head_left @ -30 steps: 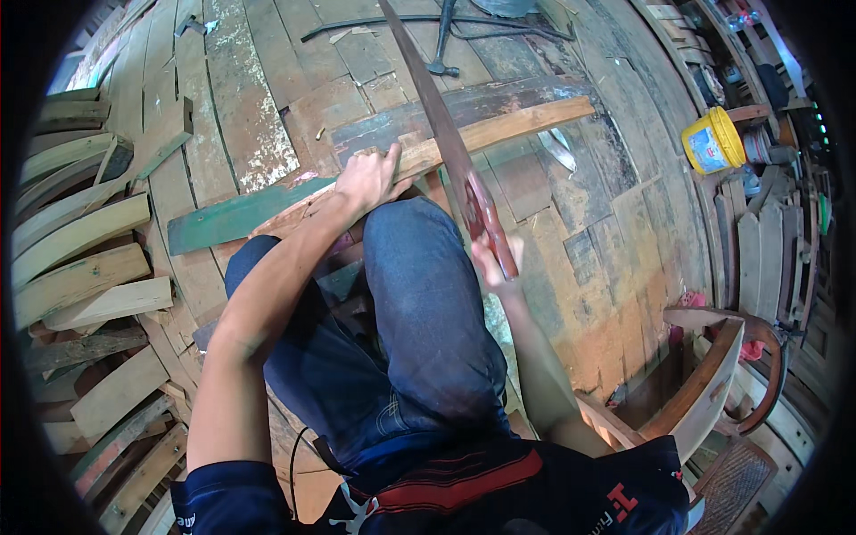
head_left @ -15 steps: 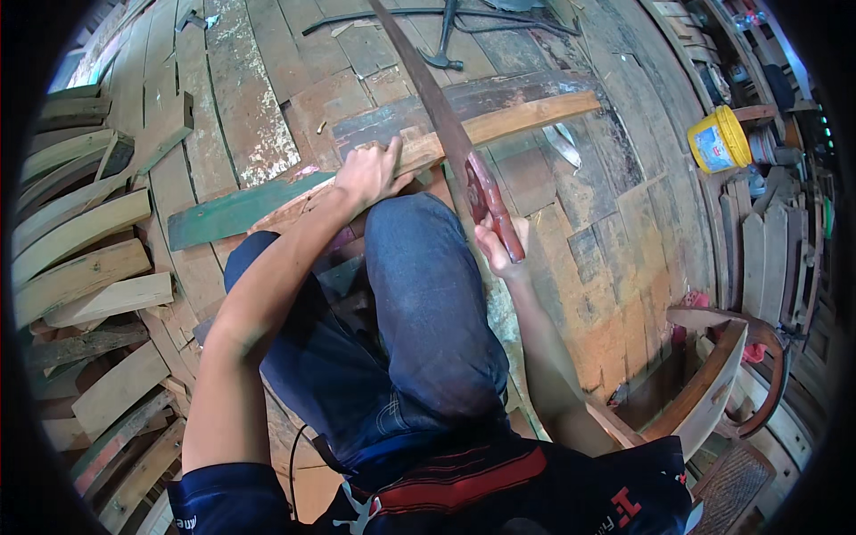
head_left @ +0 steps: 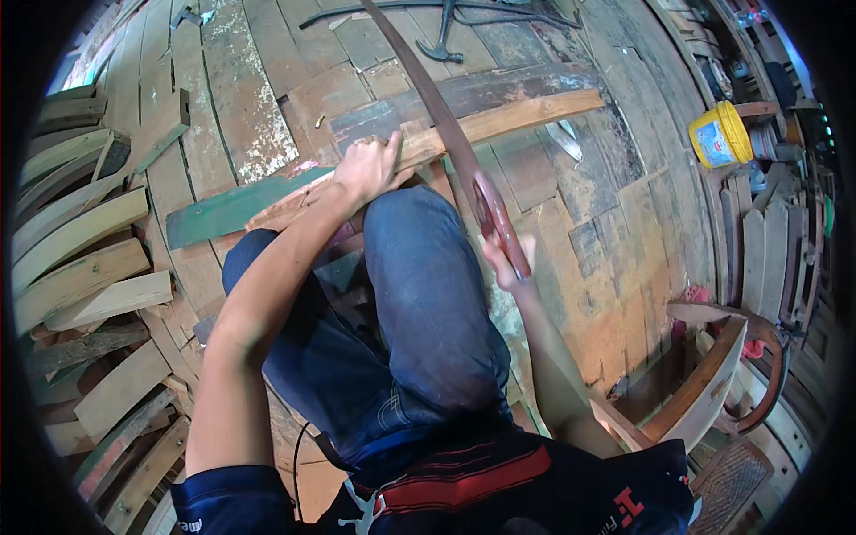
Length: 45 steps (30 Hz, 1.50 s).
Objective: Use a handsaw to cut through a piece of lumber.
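A curved strip of wood (head_left: 537,113) lies crosswise in front of my knees, over a dark weathered board (head_left: 499,91). My left hand (head_left: 368,168) is closed around this strip, just left of the saw, with its fingers bent over the far edge. My right hand (head_left: 510,259) grips the reddish-brown handle of a handsaw (head_left: 443,122). The long brown blade crosses the strip and points away toward the top of the view. Whether its teeth have entered the wood cannot be seen. A green board (head_left: 234,210) extends out at the left.
Beyond the boards lie a hammer (head_left: 440,43) and a dark pry bar (head_left: 343,16). Curved wood pieces (head_left: 85,267) are heaped along the left. At the right stand a yellow bucket (head_left: 731,134) and a curved wooden frame (head_left: 704,383). A pale blade-like scrap (head_left: 565,143) rests on the planks.
My right hand has drawn the saw slightly back toward me, its handle now lower and a little to the right. My left hand keeps its hold on the strip.
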### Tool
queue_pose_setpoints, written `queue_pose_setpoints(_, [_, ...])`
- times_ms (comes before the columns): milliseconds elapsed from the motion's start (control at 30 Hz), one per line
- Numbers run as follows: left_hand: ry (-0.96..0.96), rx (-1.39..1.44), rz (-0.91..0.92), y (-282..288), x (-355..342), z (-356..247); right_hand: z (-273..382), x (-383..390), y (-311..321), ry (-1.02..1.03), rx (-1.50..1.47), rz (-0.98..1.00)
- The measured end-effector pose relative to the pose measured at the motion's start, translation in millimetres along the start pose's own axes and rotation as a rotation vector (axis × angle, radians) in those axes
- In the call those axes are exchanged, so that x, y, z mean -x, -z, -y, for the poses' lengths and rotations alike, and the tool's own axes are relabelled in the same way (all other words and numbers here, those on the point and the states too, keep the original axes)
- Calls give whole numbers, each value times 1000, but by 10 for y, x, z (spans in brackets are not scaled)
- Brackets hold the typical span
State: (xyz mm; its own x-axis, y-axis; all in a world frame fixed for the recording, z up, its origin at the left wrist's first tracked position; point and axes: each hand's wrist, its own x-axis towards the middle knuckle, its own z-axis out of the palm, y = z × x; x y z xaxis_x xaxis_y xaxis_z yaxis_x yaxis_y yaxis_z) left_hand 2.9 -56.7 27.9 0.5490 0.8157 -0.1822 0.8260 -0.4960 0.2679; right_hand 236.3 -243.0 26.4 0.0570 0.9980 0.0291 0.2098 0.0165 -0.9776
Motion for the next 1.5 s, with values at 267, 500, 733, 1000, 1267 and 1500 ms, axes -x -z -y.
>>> queue_pose_setpoints(267, [-34,-27,6,-38,-39,-38,-53,-107,-45,-65,-224,-54])
queue_pose_setpoints(500, [-33,-19,-34,-70,38,141,71,436,0,-103,-204,-14])
queue_pose_setpoints(733, [-40,-21,14,-46,-63,-67,-31,-129,-39,-87,-131,-34])
queue_pose_setpoints(1000, [-12,-35,2,-37,6,52,275,718,232,-129,-137,-8])
queue_pose_setpoints(1267, [-33,-86,-12,-57,0,0,403,556,257,-167,-387,-122])
queue_pose_setpoints(1500, [-47,-93,-59,-93,3,38,305,593,200,-159,-384,-143])
